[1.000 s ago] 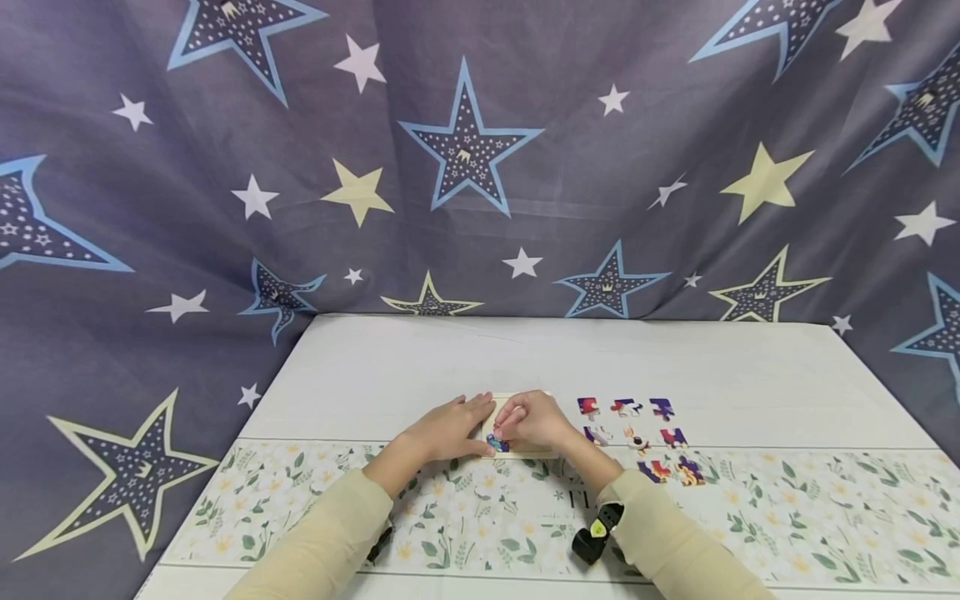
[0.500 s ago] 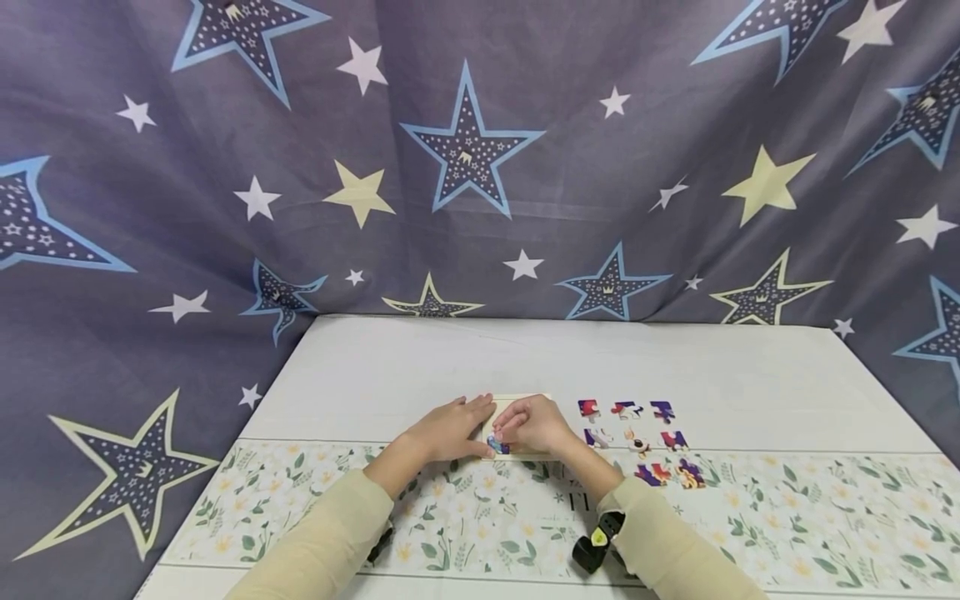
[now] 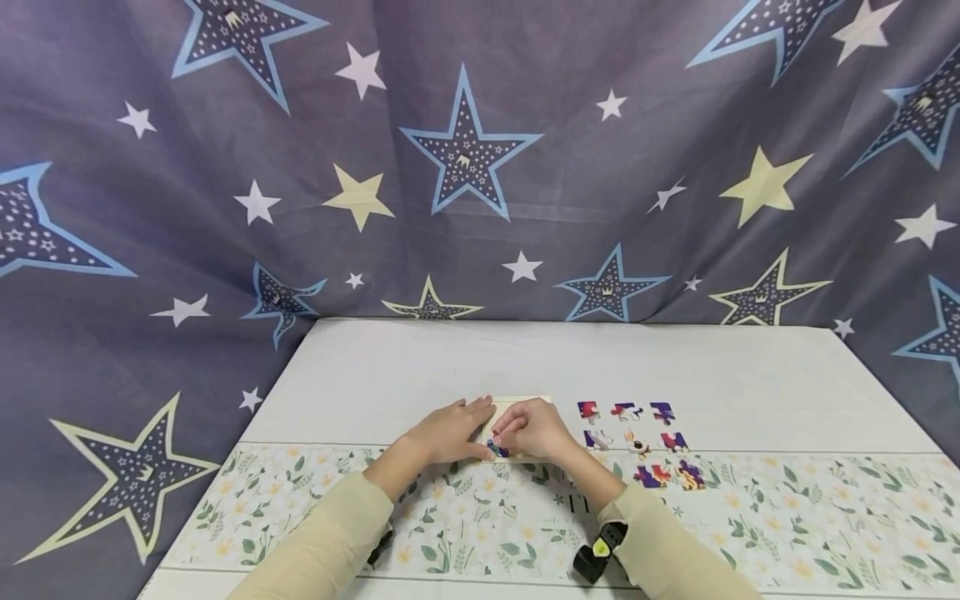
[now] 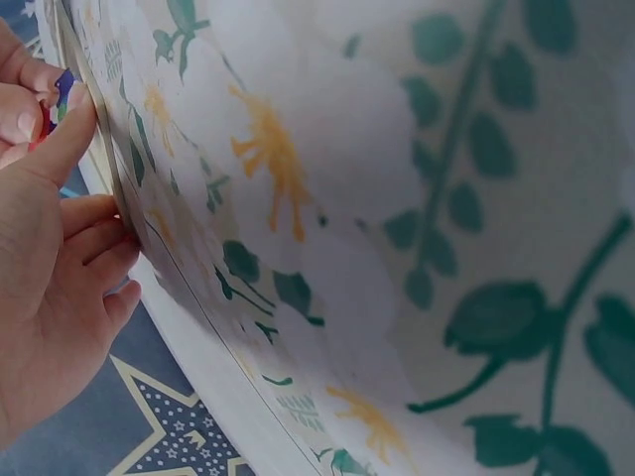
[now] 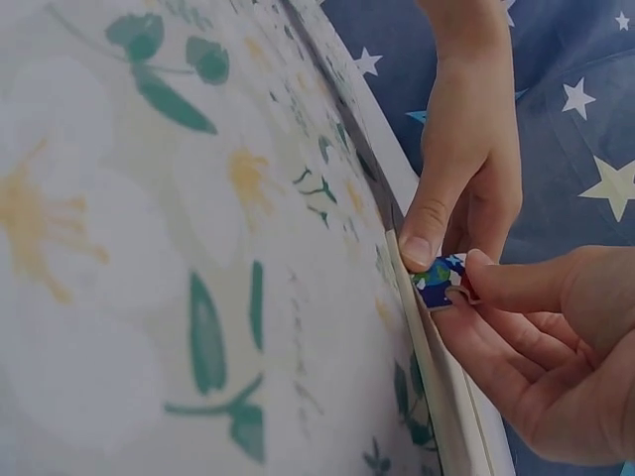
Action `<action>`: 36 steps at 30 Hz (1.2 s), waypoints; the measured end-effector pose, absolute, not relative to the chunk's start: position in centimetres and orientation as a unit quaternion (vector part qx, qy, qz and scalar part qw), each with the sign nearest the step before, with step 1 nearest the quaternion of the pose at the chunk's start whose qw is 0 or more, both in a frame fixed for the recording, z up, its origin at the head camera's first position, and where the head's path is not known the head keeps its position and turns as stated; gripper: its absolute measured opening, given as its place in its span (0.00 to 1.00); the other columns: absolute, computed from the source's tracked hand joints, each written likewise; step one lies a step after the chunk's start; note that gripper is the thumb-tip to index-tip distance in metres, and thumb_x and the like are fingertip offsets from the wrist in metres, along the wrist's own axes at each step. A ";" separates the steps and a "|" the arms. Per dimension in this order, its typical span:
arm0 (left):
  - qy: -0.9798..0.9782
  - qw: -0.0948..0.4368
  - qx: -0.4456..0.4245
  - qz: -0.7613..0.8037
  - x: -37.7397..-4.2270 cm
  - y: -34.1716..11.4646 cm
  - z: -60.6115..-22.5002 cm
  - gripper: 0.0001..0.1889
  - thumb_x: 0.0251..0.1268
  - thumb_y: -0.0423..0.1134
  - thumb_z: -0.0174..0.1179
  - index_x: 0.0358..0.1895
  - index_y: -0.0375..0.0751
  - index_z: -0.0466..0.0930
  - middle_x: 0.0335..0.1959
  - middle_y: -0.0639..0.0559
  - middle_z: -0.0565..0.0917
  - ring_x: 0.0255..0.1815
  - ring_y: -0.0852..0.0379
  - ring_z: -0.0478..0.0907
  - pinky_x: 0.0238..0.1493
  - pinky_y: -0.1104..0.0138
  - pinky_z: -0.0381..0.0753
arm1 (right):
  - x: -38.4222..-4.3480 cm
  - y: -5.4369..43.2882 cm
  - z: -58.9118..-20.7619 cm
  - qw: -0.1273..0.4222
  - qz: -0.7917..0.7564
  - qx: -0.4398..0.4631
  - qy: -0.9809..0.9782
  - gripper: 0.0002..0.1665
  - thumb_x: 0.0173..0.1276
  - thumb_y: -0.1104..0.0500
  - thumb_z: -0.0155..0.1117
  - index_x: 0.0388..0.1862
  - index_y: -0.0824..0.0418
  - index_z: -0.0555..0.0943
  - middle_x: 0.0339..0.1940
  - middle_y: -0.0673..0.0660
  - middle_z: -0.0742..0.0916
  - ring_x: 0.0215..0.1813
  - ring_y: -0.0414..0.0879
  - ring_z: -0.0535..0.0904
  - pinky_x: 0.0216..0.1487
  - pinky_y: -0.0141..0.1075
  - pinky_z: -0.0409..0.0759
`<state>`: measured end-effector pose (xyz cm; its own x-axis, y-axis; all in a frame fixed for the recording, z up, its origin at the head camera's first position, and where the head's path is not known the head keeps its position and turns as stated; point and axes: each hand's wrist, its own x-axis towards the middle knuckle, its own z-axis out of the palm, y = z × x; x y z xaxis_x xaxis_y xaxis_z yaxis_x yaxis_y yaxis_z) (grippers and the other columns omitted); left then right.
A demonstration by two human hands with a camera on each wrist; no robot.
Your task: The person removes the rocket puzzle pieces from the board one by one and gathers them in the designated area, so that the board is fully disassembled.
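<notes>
A jigsaw puzzle piece (image 5: pixel 437 283), blue and green with a red part, lies at the near left corner of a shallow pale puzzle tray (image 3: pixel 525 399). My right hand (image 3: pixel 534 427) pinches it between thumb and fingertips; in the right wrist view its red side is partly covered. My left hand (image 3: pixel 450 431) rests along the tray's left edge with its fingers extended. In the left wrist view, the left thumb (image 4: pixel 69 134) touches the piece near the tray rim. Most of the tray's inside is hidden behind my right hand.
Several loose puzzle pieces lie in rows right of the tray, among them a middle one (image 3: pixel 637 444) with a cartoon face. A flower-printed strip (image 3: pixel 487 517) crosses the white table (image 3: pixel 420 358). A star-patterned curtain (image 3: pixel 480 242) hangs behind.
My right hand has shifted slightly toward the tray's near side, and the puzzle piece shows a little differently beneath its fingers. My left hand has stayed at the tray's edge.
</notes>
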<state>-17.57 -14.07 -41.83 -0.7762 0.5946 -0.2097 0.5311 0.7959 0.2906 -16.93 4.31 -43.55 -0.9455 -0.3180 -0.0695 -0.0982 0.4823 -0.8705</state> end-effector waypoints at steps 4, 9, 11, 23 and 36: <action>0.935 0.144 0.304 0.112 -17.5 -14.0 -41.9 0.43 0.62 0.58 0.60 0.73 0.35 0.59 0.76 0.41 0.58 0.78 0.47 0.56 0.79 0.53 0.54 | -16.6 4.3 -43.3 0.111 -0.495 -0.124 0.853 0.03 0.52 0.68 0.73 0.28 0.63 0.87 0.20 0.57 0.88 0.18 0.34 0.77 0.21 0.25 0.76; 0.935 0.142 0.305 0.113 -17.6 -13.8 -42.3 0.43 0.61 0.59 0.60 0.72 0.35 0.60 0.76 0.41 0.58 0.78 0.46 0.57 0.78 0.53 0.55 | -16.2 4.5 -43.2 0.103 -0.493 -0.117 0.856 0.03 0.53 0.68 0.73 0.29 0.64 0.87 0.21 0.57 0.89 0.19 0.34 0.79 0.22 0.26 0.77; 0.935 0.141 0.305 0.110 -17.6 -13.8 -42.4 0.43 0.61 0.59 0.60 0.72 0.35 0.60 0.76 0.41 0.58 0.78 0.47 0.56 0.78 0.54 0.55 | -16.1 4.7 -43.3 0.098 -0.491 -0.111 0.859 0.03 0.54 0.67 0.73 0.29 0.63 0.87 0.21 0.57 0.89 0.19 0.35 0.79 0.23 0.26 0.78; 0.936 0.146 0.300 0.113 -17.6 -14.0 -42.5 0.42 0.62 0.58 0.60 0.73 0.35 0.59 0.76 0.41 0.58 0.78 0.47 0.56 0.78 0.54 0.56 | -15.9 7.1 -43.2 0.140 -0.506 -0.077 0.847 0.04 0.54 0.67 0.72 0.31 0.64 0.87 0.18 0.51 0.86 0.20 0.37 0.81 0.26 0.31 0.85; 0.936 0.116 0.308 0.121 -17.2 -14.1 -42.3 0.41 0.62 0.56 0.61 0.72 0.34 0.61 0.75 0.40 0.61 0.77 0.45 0.58 0.78 0.55 0.57 | -15.6 10.5 -42.8 0.162 -0.509 -0.088 0.841 0.09 0.55 0.68 0.71 0.37 0.68 0.85 0.26 0.56 0.88 0.25 0.39 0.83 0.32 0.36 0.87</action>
